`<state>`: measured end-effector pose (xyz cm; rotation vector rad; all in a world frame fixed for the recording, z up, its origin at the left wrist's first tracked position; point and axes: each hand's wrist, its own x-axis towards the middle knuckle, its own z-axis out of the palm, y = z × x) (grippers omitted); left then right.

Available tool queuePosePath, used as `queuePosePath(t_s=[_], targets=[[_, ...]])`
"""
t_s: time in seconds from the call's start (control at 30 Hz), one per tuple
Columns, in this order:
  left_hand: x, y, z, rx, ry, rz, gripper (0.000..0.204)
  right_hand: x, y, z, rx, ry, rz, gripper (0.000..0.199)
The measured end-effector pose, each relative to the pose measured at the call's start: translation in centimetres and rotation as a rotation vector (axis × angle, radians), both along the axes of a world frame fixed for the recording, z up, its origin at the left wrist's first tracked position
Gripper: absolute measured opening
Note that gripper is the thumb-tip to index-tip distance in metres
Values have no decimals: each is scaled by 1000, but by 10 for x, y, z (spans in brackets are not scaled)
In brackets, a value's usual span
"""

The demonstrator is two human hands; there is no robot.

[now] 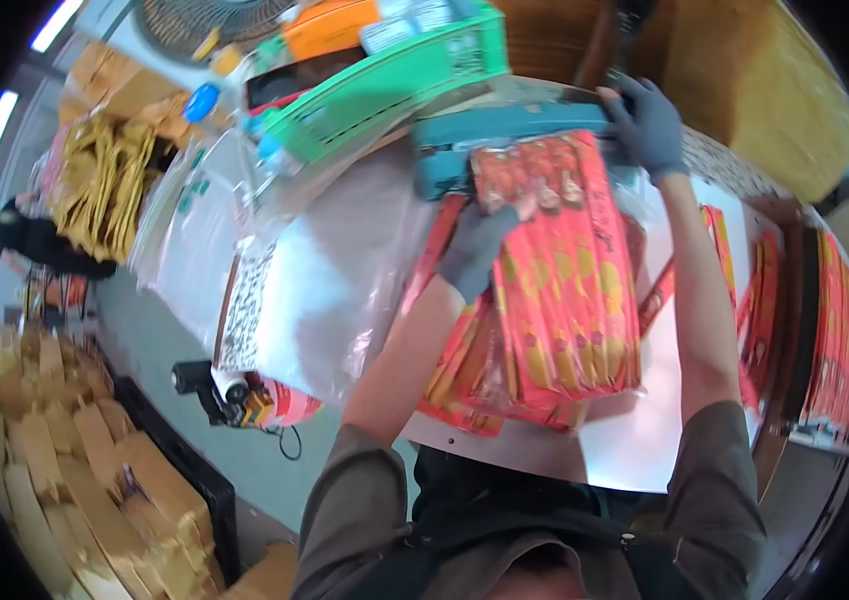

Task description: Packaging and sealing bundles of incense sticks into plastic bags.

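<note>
My left hand [478, 252], in a grey glove with bare fingertips, grips the left side of a clear-wrapped pack of red and gold packets [570, 300]. Its thumb lies on top of the pack. The far end of the pack rests against a teal tabletop device [515, 128] that looks like a bag sealer. My right hand [652, 130], gloved the same way, is at the device's right end, its fingers apart and stretched forward near a dark handle-like part [629, 35]. More red packets [465, 385] lie beneath the pack and to its left.
Clear plastic bags [345, 270] cover the table's left side. Beyond them stands a green basket [395, 85] of supplies, near a fan [210, 20]. Red packets [835, 330] stand in a row at right. Brown cardboard pieces [85, 470] are piled at lower left; a hand-held tool [230, 390] sits beside the table.
</note>
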<state>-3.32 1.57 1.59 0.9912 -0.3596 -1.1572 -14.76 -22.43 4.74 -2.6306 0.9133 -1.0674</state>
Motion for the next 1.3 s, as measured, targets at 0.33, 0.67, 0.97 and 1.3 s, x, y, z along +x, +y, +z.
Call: queuePosePath(t_s=[0.33,0.67,0.97,1.3], targets=[[114,218,14,-323,-796,753,17,-8,-12,-4,18,99,2,30],[332,369,-89,823,-1499,1278,24,-76,151,-10,885,39,283,79],[411,302,-153,1145,-1567,656,28,-151,236,-21,1340,-292,-91,62],[439,292,-144,1144,-1394,457,25,-163,237,-27,1186,-37,-155,63]])
